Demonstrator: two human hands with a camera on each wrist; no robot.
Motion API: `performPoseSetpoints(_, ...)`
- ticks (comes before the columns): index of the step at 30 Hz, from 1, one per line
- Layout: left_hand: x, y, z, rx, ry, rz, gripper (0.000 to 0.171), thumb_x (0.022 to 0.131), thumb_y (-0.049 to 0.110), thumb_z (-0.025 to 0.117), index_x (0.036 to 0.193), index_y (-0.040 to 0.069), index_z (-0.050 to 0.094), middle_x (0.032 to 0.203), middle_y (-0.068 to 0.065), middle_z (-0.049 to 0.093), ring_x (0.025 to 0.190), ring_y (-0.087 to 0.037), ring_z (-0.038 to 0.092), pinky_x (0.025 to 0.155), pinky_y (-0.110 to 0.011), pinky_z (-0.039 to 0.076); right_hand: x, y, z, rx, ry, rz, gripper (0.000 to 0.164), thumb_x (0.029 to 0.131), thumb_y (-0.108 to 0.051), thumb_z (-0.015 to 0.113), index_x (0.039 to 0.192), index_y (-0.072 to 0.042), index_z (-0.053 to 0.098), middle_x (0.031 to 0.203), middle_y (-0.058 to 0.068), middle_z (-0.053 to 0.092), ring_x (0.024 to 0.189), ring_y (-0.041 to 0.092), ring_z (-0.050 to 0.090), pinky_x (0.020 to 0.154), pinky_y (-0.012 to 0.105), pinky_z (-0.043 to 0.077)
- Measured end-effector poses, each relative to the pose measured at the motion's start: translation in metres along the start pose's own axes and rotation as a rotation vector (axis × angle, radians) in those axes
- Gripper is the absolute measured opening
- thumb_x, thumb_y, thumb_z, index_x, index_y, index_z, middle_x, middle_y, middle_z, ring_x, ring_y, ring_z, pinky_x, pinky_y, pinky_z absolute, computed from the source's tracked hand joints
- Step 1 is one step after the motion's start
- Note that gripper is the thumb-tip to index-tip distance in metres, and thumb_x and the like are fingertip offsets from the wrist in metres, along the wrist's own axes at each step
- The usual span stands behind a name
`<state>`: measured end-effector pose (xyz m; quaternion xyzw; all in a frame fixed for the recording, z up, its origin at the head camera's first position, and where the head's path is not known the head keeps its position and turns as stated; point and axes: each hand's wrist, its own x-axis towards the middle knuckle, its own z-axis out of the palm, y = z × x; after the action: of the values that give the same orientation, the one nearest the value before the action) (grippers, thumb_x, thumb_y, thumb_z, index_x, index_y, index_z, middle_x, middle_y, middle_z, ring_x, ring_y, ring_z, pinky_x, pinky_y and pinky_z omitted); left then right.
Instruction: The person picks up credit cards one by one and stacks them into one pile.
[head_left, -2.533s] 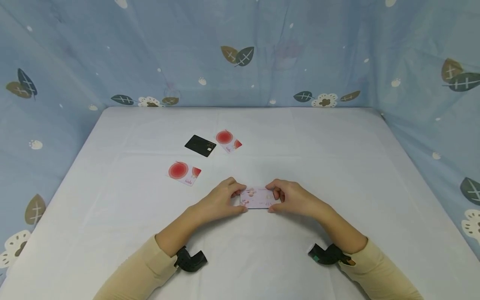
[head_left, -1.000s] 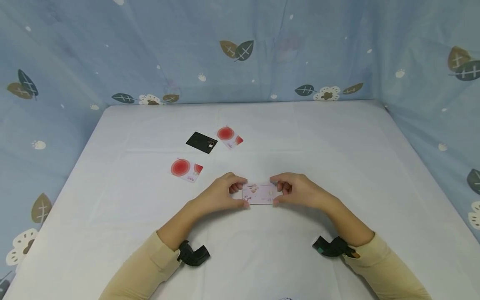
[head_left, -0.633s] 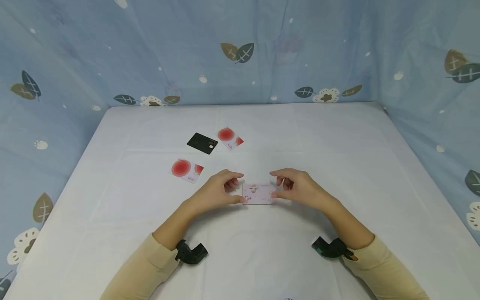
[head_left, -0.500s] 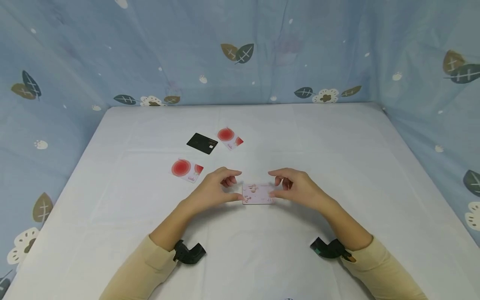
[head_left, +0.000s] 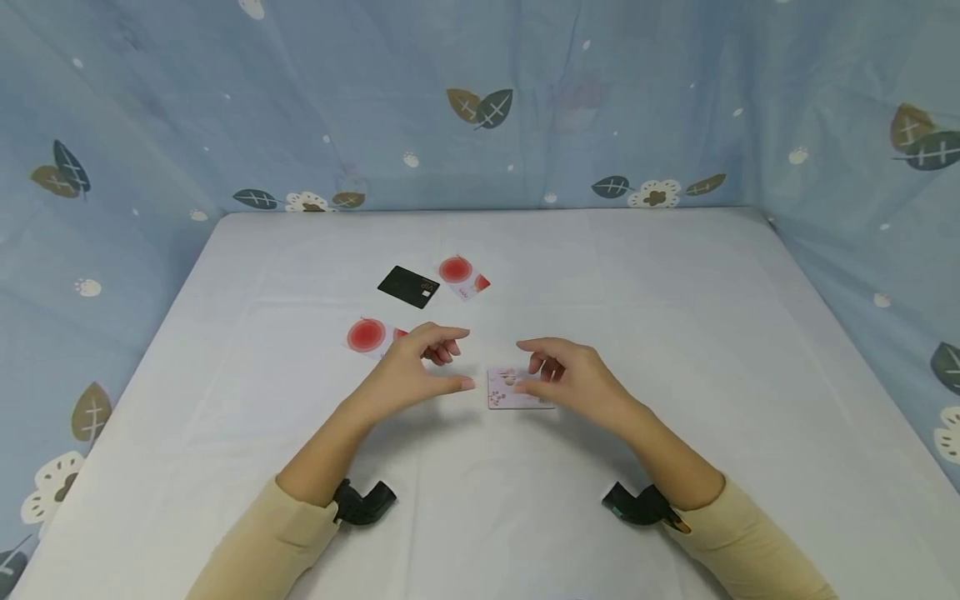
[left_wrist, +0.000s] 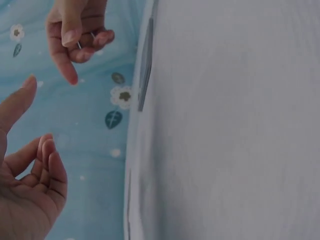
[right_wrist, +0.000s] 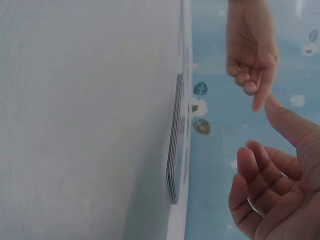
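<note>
A small stack of cards (head_left: 498,395) lies squared up on the white table, its top card pale pink with a floral print. Edge-on in the right wrist view, the stack (right_wrist: 173,150) shows several thin layers. My right hand (head_left: 577,379) hovers above its right half, thumb and forefinger spread, holding nothing. To the left of the stack my left hand (head_left: 405,367) is also raised and holds nothing, with a gap between its thumb and forefinger. It hides a corner of a loose card with a red circle (head_left: 366,335).
Farther back lie a black card (head_left: 408,287) with a small chip mark and another red-circle card (head_left: 456,269), side by side. A white cloth covers the table (head_left: 675,308). Blue patterned curtains (head_left: 300,100) hang at the back and both sides.
Both hands have let go of the card stack and lifted off it. The left hand has moved away to the left and now overlaps a loose card; the right has drifted left over the stack.
</note>
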<state>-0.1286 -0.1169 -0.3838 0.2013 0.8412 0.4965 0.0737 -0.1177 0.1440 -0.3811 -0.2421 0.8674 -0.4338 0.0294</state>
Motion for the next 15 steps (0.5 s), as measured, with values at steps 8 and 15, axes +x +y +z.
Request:
performPoseSetpoints(8,-0.007,-0.001,-0.015,0.039,0.025,-0.021,0.062,0.072,0.027,0.083,0.127,0.011,0.058,0.105,-0.012,0.058,0.095,-0.027,0.057,0.087,-0.043,0.046,0.004,-0.01,0.012,0.019,0.046,-0.027,0.049,0.075,-0.01,0.079,0.119,0.002,0.062,0.085,0.007,0.063,0.073,0.015,0.055,0.066,0.023,0.048)
performPoseSetpoints(15,-0.013,-0.005,-0.029,0.052,0.042,-0.056,0.065,0.072,0.029,0.083,0.129,0.011,0.057,0.106,-0.012,0.058,0.096,-0.028,0.056,0.088,-0.046,0.045,0.013,-0.018,0.026,0.048,0.062,-0.023,0.052,0.075,-0.013,0.08,0.12,0.002,0.061,0.084,0.005,0.062,0.072,0.013,0.057,0.066,0.023,0.049)
